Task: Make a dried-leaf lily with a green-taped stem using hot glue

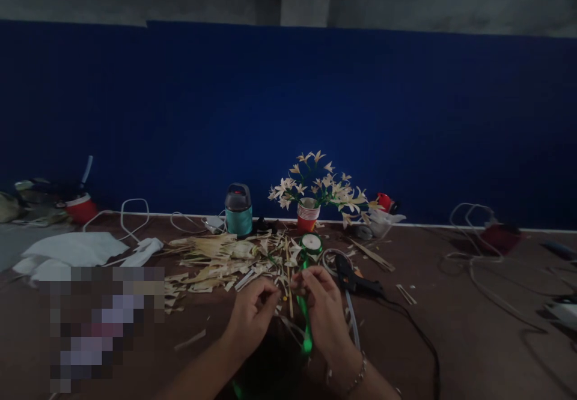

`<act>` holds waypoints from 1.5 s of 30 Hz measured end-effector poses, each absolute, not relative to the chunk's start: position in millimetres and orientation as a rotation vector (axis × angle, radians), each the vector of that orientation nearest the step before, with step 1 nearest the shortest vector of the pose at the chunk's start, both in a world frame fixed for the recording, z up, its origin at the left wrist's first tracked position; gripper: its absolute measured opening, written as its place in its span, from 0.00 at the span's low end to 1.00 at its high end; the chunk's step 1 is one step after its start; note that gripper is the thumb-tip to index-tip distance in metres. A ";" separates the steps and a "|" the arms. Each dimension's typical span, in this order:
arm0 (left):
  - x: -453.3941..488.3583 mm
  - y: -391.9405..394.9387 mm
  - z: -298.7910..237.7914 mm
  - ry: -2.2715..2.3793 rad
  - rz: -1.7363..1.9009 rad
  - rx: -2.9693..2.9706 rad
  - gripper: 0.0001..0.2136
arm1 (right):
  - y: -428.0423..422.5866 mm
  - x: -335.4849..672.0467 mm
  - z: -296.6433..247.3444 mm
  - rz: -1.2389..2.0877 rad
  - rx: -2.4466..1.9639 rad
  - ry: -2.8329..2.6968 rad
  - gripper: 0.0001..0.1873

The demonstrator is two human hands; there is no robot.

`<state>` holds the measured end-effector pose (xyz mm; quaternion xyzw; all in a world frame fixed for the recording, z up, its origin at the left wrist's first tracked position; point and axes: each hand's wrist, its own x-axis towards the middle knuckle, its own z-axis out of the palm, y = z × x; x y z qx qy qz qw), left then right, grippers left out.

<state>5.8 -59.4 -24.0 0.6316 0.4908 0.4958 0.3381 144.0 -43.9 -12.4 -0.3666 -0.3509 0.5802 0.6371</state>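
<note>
My left hand and my right hand are close together over the brown table, both with fingers pinched. Between their fingertips runs a thin pale stick with a small yellow tip. A green ribbon runs under my right hand, from the green ribbon spool down toward me. Straw-coloured leaf strips and cuttings lie spread just beyond my hands.
A red paper cup holds pale handmade flowers at the back. A teal jar stands left of it. A black glue gun with cable lies right of my hands. White cloth lies at left; cords lie at right.
</note>
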 end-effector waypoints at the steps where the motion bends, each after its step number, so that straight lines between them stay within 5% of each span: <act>1: 5.3 -57.9 -24.5 1.259 1.277 1.609 0.07 | -42.5 146.0 -12.4 1.325 -0.849 -0.797 0.09; 5: -0.5 -48.7 -27.9 1.246 1.392 1.415 0.15 | -34.7 157.2 -11.1 1.292 -0.919 -0.793 0.12; 13: -3.4 -46.2 -24.7 1.290 1.386 1.246 0.10 | -33.3 157.2 -9.9 1.452 -0.865 -0.864 0.11; 27: 8.0 -51.7 -25.5 0.773 1.221 0.445 0.09 | -54.4 140.7 -18.6 0.540 -0.876 -1.708 0.05; 33: -10.4 -39.5 -19.1 0.993 1.386 0.703 0.08 | -66.2 133.7 -22.8 0.722 -1.254 -2.187 0.04; 37: -13.2 -35.8 -17.9 1.049 1.352 0.870 0.09 | -81.3 121.7 -17.8 0.662 -1.406 -2.497 0.14; 45: -17.1 -40.2 -7.1 0.968 1.282 0.891 0.08 | -78.3 121.4 -13.5 0.637 -1.592 -2.434 0.13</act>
